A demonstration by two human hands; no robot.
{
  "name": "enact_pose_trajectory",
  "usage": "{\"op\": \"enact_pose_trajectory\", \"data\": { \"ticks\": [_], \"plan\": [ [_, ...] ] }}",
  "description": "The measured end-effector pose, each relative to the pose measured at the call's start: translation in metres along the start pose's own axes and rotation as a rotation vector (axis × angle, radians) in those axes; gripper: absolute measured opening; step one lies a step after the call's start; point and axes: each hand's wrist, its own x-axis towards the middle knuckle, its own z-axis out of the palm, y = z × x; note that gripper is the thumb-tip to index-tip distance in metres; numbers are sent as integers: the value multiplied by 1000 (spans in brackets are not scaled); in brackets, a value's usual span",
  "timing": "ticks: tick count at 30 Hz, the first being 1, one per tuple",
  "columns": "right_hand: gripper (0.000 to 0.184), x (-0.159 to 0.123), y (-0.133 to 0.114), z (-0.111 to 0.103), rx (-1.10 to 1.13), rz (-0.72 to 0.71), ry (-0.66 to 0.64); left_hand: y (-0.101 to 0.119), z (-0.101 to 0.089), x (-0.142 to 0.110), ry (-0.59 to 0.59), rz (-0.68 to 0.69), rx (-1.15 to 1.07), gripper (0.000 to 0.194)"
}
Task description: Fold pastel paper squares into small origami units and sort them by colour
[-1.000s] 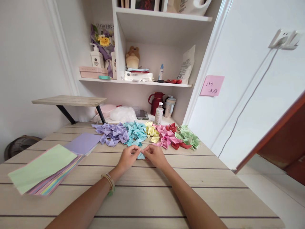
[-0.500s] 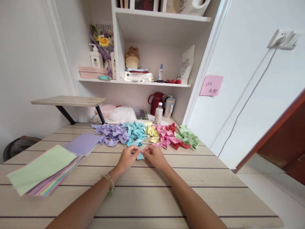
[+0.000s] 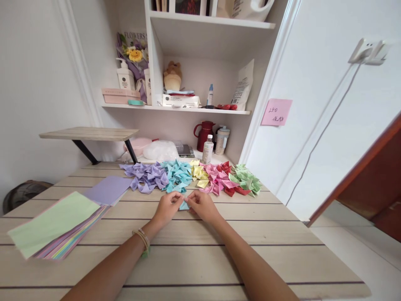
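Your small light-blue folded paper piece lies on the pale wooden plank table, pinched between your left hand and right hand. It looks feather-light and creasable: keep each grip at the edges.

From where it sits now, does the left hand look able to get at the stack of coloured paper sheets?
Probably yes. The left hand pinches the small blue folded paper together with the right hand, and only bare table lies between it and the stack of sheets on its own side; it would need to let go first.
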Motion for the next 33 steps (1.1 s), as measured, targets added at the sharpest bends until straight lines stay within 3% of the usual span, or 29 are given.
{"op": "enact_pose_trajectory", "data": {
  "ticks": [15, 22, 28, 33],
  "plan": [
    [22, 0, -4, -1, -60, -39, 21, 0, 0, 2, 27, 13, 1, 17],
    [18, 1, -3, -2, -154, -63, 45, -5, -1, 4, 60, 0, -96, 21],
    [16, 0, -2, 3, -97, -89, -2, -4, -1, 5, 81, -66, -226, 24],
    [20, 3, -1, 0, -85, -72, 99, -2, -1, 5, 72, -201, -377, 32]
  ]
}}
